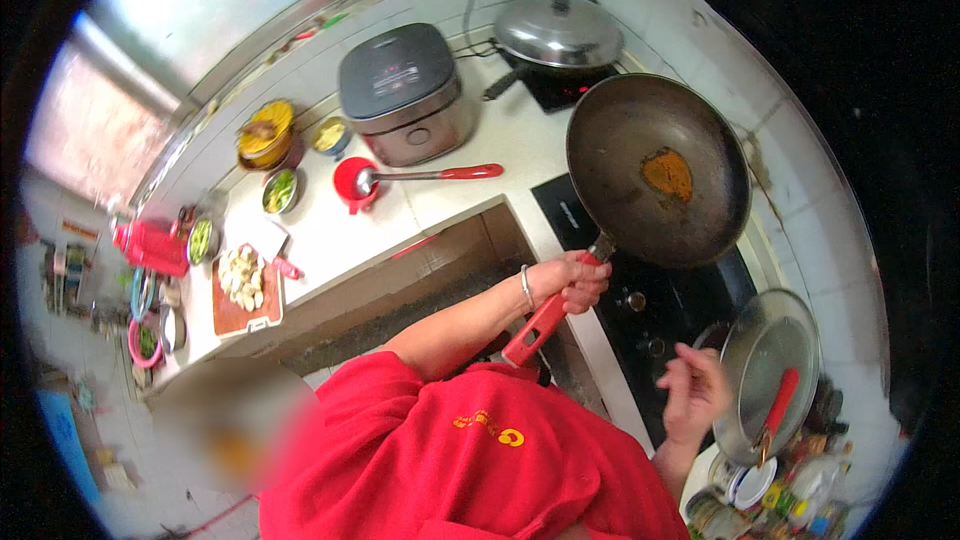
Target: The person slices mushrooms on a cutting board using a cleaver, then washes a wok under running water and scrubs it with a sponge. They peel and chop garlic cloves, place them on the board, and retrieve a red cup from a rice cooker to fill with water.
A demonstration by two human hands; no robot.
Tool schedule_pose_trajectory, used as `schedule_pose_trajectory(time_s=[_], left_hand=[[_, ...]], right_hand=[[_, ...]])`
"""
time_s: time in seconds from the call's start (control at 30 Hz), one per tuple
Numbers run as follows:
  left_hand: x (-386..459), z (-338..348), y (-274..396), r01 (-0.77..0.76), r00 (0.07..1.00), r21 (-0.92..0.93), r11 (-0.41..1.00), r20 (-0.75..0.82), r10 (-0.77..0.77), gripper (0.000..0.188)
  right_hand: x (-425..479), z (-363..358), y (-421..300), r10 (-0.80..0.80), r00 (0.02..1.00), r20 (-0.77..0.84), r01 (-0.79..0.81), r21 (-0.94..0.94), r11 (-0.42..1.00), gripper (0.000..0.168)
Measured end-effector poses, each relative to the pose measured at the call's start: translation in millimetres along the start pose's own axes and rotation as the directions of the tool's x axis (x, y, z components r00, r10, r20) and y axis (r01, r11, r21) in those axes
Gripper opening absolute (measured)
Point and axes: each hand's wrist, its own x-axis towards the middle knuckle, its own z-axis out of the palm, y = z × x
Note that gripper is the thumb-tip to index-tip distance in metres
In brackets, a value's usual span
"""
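Note:
My left hand (pixel 571 283), with a bracelet at the wrist, grips the red handle of a dark wok (pixel 637 135). The wok is raised over the black glass cooktop (pixel 645 319) and tilted, so its inside faces me. An orange-brown patch (pixel 667 175), perhaps oil or sauce, lies in it. Lower right, my right hand (pixel 691 390) hovers near the cooktop's front edge, fingers loosely bent and slightly blurred, with nothing visible in it. Just beyond that hand is a wide metal pan or lid (pixel 757 367), on which a red-handled utensil (pixel 780 406) lies.
A rice cooker (pixel 405 94) and a lidded pan (pixel 559 34) stand at the back. A ladle (pixel 420 174) rests across a red cup (pixel 355 184). Leftward are a cleaver (pixel 262 238), a board (pixel 225 307) with pale chopped pieces, and bowls of vegetables. Jars (pixel 716 514) crowd the lower right.

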Motion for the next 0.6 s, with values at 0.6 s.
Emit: schedule_pose_trajectory(time_s=[0.6], left_hand=[[-389, 63, -121, -0.505, 0.700, 0.315, 0.803, -0.395, 0.595, 0.022]], right_hand=[[-138, 283, -30, -0.141, -0.022, 0.990, -0.051, 0.139, 0.989, 0.039]])
